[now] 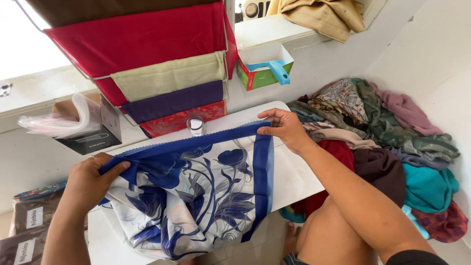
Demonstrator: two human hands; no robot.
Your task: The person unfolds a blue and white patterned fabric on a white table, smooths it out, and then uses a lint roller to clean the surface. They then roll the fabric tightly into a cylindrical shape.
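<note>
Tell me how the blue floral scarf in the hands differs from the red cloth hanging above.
The blue floral scarf is patterned, white-centred and stretched between the left hand and right hand; the red cloth is plain and draped over a rack. Both are smooth fabrics.

Home textile workroom: hanging fabrics [162, 73], heaped cloth pile [387, 132], white ironing board [289, 172]

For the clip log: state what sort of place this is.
Probably a home workspace for ironing or packing scarves. Both hands hold a blue floral scarf over a white ironing board, folded cloths hang on a rack, and a pile of fabrics lies alongside.
</note>
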